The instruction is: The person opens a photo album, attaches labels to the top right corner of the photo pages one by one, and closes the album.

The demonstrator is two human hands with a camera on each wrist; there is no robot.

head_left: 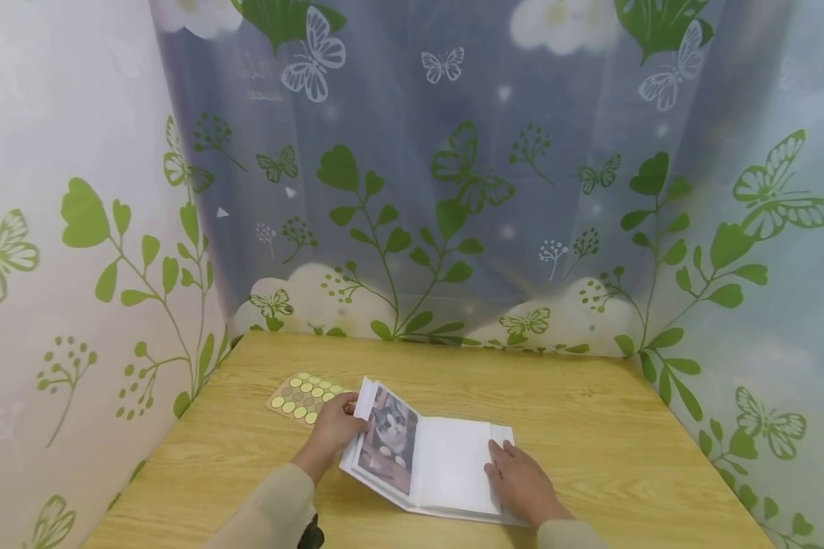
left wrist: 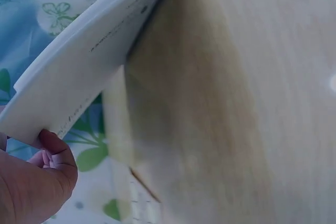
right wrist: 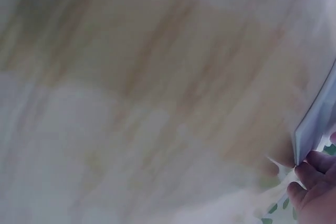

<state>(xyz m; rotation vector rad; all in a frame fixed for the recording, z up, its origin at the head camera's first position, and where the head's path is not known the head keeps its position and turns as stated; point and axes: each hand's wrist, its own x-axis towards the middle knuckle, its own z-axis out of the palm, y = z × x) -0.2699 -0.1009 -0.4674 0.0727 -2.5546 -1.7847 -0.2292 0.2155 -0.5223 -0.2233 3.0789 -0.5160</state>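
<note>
A white photo album [head_left: 456,465] lies spread on the wooden table in the head view, its left side tilted up. That side shows a cat photo [head_left: 393,431], while the right page is blank white. At the raised outer edge, my left hand [head_left: 334,428] grips the cover between thumb and fingers. The left wrist view shows the underside of this cover [left wrist: 92,72] with small dark print, and the hand [left wrist: 39,182] at its corner. My right hand [head_left: 522,480] rests on the album's right margin, fingers extended over the page. In the right wrist view its fingers [right wrist: 315,174] touch the album's edge.
A sheet of round yellow stickers [head_left: 302,395] lies on the table [head_left: 563,389] behind my left hand, partly covered by it. Patterned curtains [head_left: 412,191] with green leaves and butterflies enclose the back and both sides of the table.
</note>
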